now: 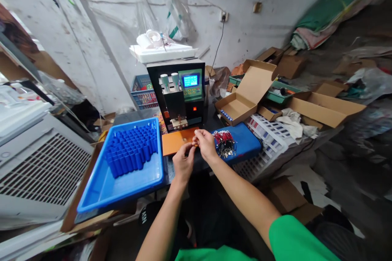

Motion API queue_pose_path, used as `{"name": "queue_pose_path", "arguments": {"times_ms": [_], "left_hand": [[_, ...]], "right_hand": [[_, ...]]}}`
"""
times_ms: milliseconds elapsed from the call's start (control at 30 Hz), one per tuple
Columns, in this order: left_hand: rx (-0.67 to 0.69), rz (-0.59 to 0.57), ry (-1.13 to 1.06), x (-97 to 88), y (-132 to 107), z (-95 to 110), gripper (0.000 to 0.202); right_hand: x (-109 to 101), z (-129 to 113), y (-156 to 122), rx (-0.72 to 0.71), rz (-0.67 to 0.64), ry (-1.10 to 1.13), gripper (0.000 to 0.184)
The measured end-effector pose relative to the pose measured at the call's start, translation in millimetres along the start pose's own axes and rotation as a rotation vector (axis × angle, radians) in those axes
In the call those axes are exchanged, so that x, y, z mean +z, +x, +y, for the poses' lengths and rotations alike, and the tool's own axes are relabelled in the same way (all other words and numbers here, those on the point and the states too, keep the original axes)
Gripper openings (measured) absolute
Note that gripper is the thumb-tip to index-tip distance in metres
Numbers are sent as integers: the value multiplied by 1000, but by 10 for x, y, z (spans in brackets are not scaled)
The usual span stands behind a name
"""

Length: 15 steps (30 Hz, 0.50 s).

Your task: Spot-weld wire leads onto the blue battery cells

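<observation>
On the dark counter (213, 121) a blue tray (122, 187), a black machine (179, 94), an orange board (176, 140), a blue pad (248, 142) and an open cardboard box (257, 81) are placed side by side.

Glossy blue plastic tray (104, 189), matt brown cardboard boxes (245, 94), rough plaster wall (101, 4).

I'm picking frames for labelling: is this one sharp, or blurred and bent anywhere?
Head view: sharp in the middle, where left hand and right hand meet before the black machine; edges smear and bow, as at the blue tray; light soft and even.
</observation>
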<state>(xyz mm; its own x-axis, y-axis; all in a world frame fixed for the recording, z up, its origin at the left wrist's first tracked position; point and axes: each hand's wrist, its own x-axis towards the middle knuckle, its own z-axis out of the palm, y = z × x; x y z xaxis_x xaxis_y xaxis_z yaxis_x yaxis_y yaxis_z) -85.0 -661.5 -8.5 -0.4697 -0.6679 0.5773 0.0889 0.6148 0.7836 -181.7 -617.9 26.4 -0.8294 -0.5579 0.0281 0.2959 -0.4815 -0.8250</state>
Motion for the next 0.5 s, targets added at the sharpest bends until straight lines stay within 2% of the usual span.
{"name": "queue_pose_path", "arguments": {"times_ms": [200,500], "left_hand": [[-100,96,-135,-28,-88,70,24],[-245,225,-202,-119,-115,24,30]], "right_hand": [[91,30,-97,79,4,138,29],[152,33,-207,102,-50,142,30]]}}
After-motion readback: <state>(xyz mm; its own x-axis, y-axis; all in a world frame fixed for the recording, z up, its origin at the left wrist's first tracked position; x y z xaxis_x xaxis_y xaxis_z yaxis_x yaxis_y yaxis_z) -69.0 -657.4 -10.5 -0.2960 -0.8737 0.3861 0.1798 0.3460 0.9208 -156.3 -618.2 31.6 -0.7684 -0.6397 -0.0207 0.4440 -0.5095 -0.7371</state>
